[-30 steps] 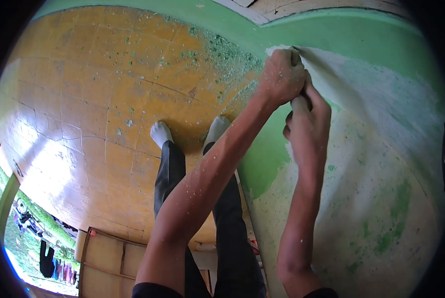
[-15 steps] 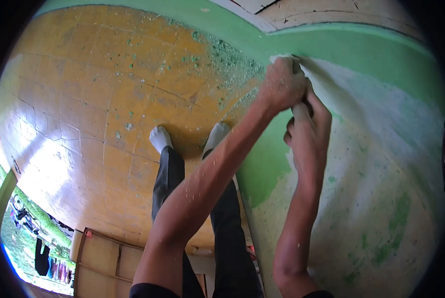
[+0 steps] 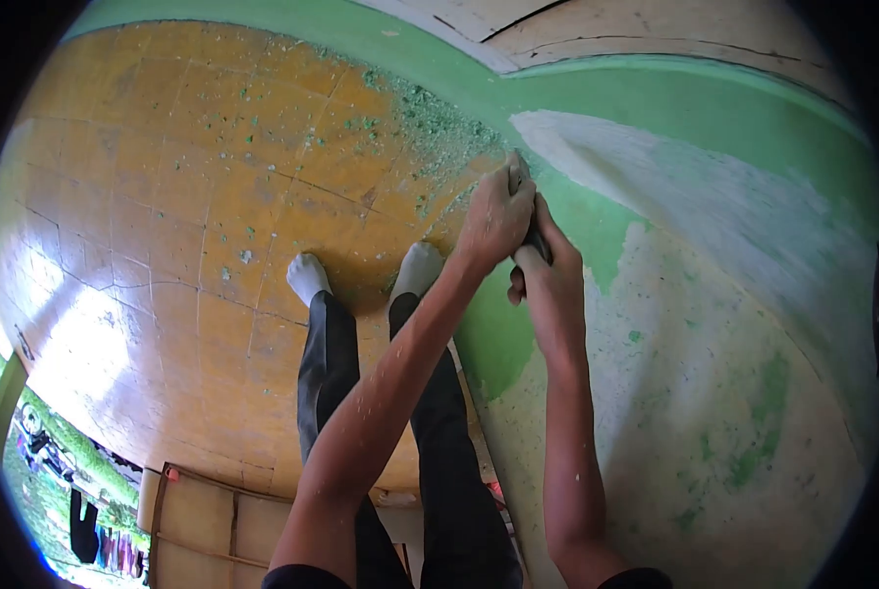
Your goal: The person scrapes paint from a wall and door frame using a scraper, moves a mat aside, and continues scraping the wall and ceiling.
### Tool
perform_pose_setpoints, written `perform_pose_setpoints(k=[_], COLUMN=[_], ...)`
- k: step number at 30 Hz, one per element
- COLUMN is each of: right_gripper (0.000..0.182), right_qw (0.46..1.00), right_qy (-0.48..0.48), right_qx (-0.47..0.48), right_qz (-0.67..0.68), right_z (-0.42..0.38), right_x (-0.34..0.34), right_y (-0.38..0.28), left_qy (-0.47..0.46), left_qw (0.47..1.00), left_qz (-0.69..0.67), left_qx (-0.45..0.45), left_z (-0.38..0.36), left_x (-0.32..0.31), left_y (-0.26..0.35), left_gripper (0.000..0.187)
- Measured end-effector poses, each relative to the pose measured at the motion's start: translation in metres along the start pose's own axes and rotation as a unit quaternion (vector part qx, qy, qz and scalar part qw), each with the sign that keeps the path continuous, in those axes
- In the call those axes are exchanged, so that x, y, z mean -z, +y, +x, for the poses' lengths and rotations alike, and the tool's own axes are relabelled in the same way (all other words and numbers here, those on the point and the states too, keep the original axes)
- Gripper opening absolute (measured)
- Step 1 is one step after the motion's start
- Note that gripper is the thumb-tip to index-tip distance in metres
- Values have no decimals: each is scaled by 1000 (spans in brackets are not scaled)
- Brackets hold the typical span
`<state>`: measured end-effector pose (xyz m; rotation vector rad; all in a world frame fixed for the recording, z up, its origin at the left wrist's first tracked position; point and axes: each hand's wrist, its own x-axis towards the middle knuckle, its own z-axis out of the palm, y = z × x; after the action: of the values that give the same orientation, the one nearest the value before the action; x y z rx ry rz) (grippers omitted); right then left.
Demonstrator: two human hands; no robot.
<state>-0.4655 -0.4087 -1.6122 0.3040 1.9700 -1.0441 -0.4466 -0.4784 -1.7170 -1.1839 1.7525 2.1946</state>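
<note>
Mostly hidden scraper [image 3: 535, 239], dark-handled, inside both hands [image 3: 523, 250], against green wall [image 3: 597, 226].

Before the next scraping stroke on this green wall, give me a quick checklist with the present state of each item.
1. Both hands on the tool: ok. The left hand and right hand are clasped together on a dark-handled scraper.
2. Blade against the green painted wall: cannot tell, the left hand hides the tip.
3. Green paint ahead of the tool: ok, a green patch lies right beside the hands.
4. Footing: not ok. White-socked feet stand on the yellow tiled floor strewn with green paint flakes.
5. Blade condition: cannot tell.
</note>
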Motion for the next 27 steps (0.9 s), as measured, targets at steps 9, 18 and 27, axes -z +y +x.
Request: perform_pose_setpoints(k=[9,18,27], right_gripper=[72,76,74], right_qw=[991,967,961], right_qy=[89,79,113], right_qx=[51,96,94], right_qz=[83,221,232], right_z=[-117,-160,-176], right_x=[35,45,49], right_y=[-100,-149,-165], left_qy=[-85,-78,-113], left_qw=[988,976,974], left_qz=[-127,-196,-194], left_qx=[-20,-48,-33], left_z=[-85,-116,-121], left_x=[-8,-10,-9], left_y=[155,219,241], left_gripper=[48,47,32])
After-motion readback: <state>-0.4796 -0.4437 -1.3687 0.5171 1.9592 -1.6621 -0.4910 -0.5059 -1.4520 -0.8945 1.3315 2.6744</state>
